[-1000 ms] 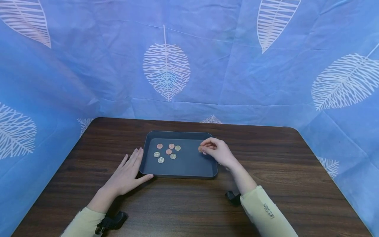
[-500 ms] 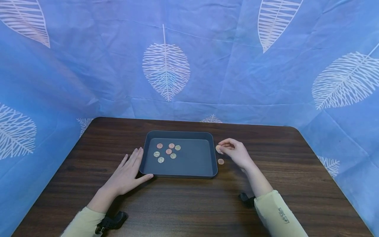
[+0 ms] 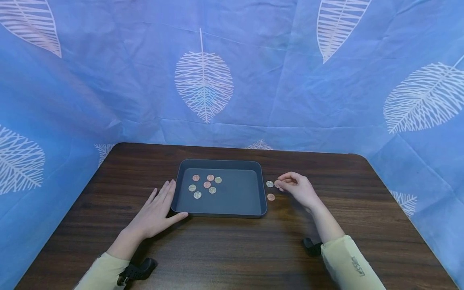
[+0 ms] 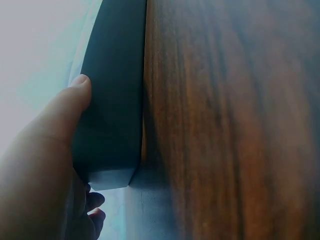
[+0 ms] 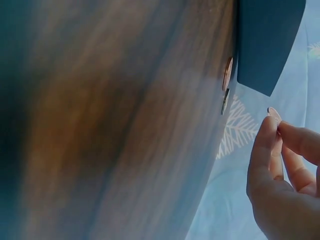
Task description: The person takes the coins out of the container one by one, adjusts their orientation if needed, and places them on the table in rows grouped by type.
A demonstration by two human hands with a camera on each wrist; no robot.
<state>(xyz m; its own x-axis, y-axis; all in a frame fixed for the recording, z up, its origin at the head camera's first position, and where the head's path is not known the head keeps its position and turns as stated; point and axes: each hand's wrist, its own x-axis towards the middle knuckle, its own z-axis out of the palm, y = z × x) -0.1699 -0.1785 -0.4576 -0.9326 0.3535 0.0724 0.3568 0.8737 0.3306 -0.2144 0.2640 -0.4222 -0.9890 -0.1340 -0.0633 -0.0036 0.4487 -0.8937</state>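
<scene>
A dark grey tray (image 3: 232, 212) sits on the wooden table, with several copper and silver coins spread over its left half, among them a copper coin (image 3: 195, 177) and a silver coin (image 3: 197, 195). My left hand (image 3: 154, 215) lies with straight fingers along the tray's left side, thumb at the front left corner. Just right of the tray, my right hand (image 3: 299, 188) pinches a copper coin (image 5: 274, 114) between thumb and fingertips. On the table beside the tray lie a silver coin (image 3: 270, 184) and, nearer the front, another copper coin (image 3: 271, 197).
The brown wooden table (image 3: 224, 253) extends around the tray on all sides. Behind it hangs a blue cloth (image 3: 261, 88) with white leaf prints. Black wrist straps (image 3: 139, 270) sit on both forearms.
My right hand has moved right, from over the tray to the table beside it, still pinching a copper coin. The two coins on the table have come into view. My left hand stays put.
</scene>
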